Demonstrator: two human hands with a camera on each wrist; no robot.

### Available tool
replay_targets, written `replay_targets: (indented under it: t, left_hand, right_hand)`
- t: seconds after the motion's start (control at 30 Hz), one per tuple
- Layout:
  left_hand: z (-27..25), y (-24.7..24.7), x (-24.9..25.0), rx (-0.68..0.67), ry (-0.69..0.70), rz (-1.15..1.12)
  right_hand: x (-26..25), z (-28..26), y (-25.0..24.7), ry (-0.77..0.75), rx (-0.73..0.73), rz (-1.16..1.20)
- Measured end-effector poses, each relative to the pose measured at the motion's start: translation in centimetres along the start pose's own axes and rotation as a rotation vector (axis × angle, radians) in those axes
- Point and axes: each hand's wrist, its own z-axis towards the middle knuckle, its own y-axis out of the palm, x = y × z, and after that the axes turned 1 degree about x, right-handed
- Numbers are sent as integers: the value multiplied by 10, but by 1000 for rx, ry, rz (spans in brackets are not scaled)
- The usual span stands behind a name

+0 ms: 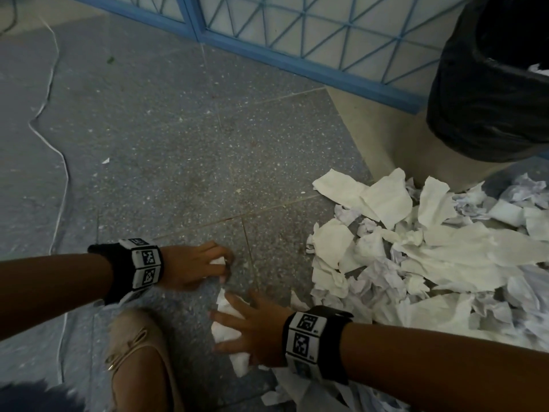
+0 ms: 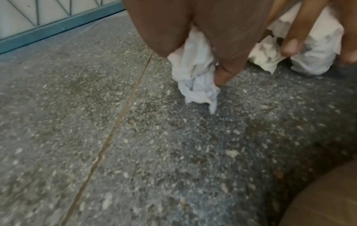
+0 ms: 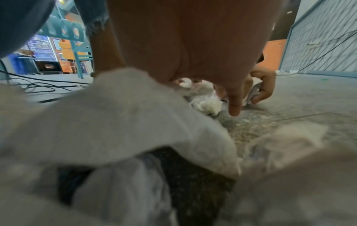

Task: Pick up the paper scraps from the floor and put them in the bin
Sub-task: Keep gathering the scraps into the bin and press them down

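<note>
Hands gathering paper scraps

The left hand (image 1: 194, 267) is pinching a scrap (image 2: 195, 79); the right hand (image 1: 252, 331), fingers spread, is pressing on tissue (image 1: 230, 333).

The bin (image 1: 427, 138) runs off the head view's top and right edges, its inside unseen. The left hand (image 1: 193, 267) hides most of its scrap (image 1: 218, 261). Blurred paper (image 3: 115, 122) fills the right wrist view's lower half.
</note>
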Motion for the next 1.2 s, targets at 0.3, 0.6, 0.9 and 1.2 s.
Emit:
replay_targets:
  t: [0.3,0.6,0.9,1.2]
  left_hand:
    - [31,-7,0,164,-125,-68]
    - [107,-137,26,984,-302,-653]
    - [189,-368,92,1548,157,-975]
    - [269,-391,141,1205,-18,-918]
  right_hand:
    - [3,1,9,-20,200,154]
    - [113,-106,-52,513,687,623]
    - [199,-310,-131,1267,1230,513]
    - [251,-339,-85,1612,1082,865]
